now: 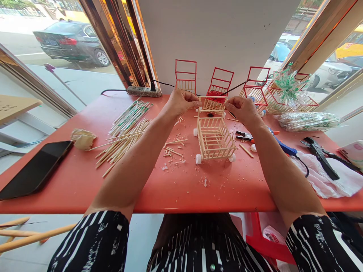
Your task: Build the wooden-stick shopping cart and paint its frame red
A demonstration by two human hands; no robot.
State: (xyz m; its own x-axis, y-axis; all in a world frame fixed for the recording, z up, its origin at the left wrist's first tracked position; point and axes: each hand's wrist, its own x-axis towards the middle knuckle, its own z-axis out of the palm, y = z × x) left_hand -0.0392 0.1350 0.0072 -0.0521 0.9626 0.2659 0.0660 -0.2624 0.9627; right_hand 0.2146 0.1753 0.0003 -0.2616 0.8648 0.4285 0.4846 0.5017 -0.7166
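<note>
Fingers (195, 102) of the left hand (180, 104) and of the right hand (241, 107) pinch shut on the two ends of a small stick panel (212, 102), held level just above the far rim of the cart (214, 138). That cart stands on white wheels (198, 159) at the bench (70, 189) centre, open side up, with chips and cut bits (172, 151) scattered at its 9 o'clock. Further toward 9 o'clock lie loose sticks (124, 141), a wad (82, 139) and a phone (36, 170). At 3 o'clock sit a glue gun (283, 146), cutters (321, 153) on a cloth (334, 177), and wrapped sticks (309, 121). Finished carts (185, 77) with red frames line the wall at 12 o'clock. I judge the risk to be a skewed joint: the cart may roll under a push, or the thin panel may snap if squeezed hard.
</note>
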